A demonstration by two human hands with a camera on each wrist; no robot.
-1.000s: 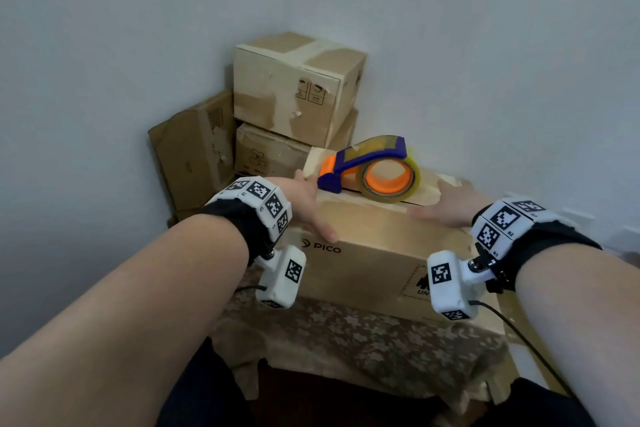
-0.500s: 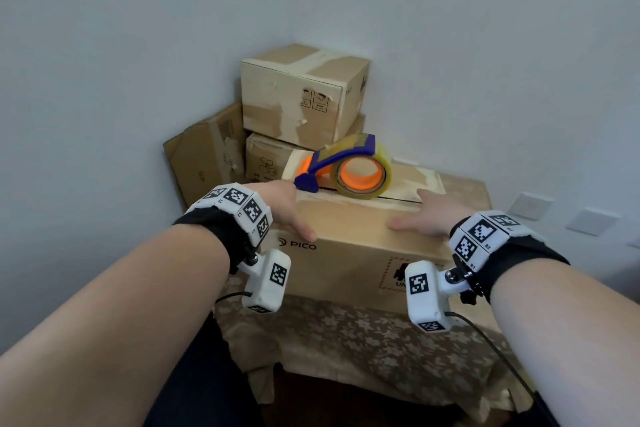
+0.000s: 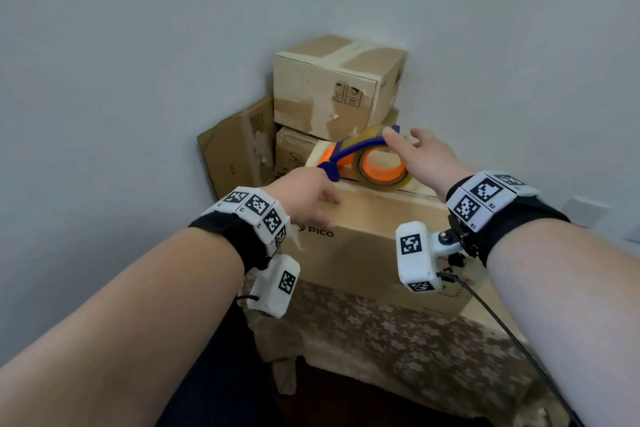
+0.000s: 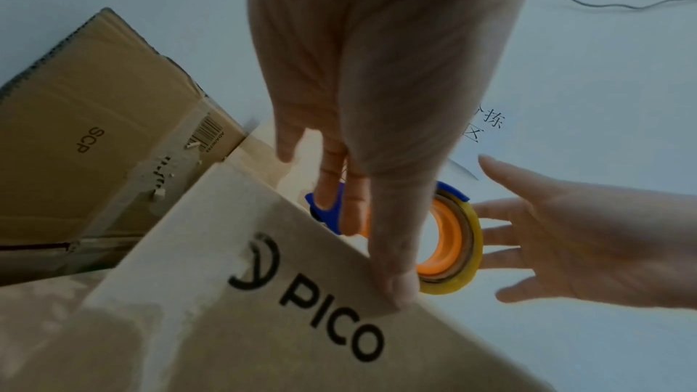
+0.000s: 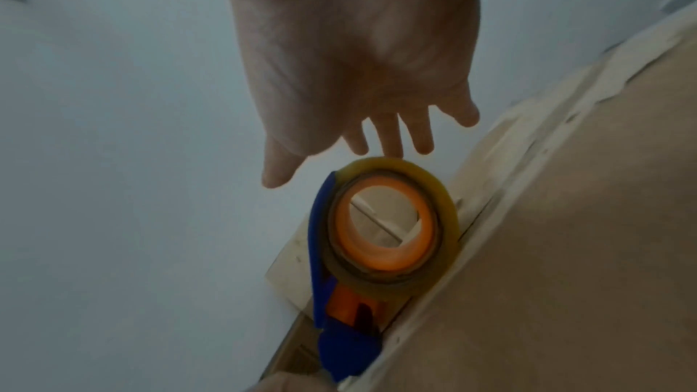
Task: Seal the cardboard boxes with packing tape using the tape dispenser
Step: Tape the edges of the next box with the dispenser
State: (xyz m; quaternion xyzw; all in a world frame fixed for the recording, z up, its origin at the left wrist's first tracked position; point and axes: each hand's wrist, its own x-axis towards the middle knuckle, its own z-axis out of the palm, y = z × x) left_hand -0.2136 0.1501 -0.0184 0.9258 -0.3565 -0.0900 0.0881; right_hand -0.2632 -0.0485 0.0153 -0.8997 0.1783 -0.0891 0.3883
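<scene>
A brown cardboard box marked PICO (image 3: 367, 239) (image 4: 301, 324) lies on a small cloth-covered table. On its top stands a blue and orange tape dispenser (image 3: 367, 163) (image 5: 381, 237) (image 4: 449, 237) with a roll of clear tape. My left hand (image 3: 308, 194) (image 4: 362, 100) rests flat on the box's near left top edge, thumb at the front face, fingers straight beside the dispenser's blue nose. My right hand (image 3: 419, 156) (image 5: 358, 70) (image 4: 565, 243) hovers over the roll, fingers spread, fingertips at its top rim, holding nothing.
Several other cardboard boxes (image 3: 336, 87) are stacked in the wall corner behind, one (image 3: 239, 146) (image 4: 94, 130) leaning at the left. A patterned cloth (image 3: 398, 350) hangs over the table front. A cable (image 3: 502, 329) runs from the right wrist camera.
My right hand has lifted off the box's right top edge and moved left and up to the tape roll. The left hand stays on the box. The view has shifted.
</scene>
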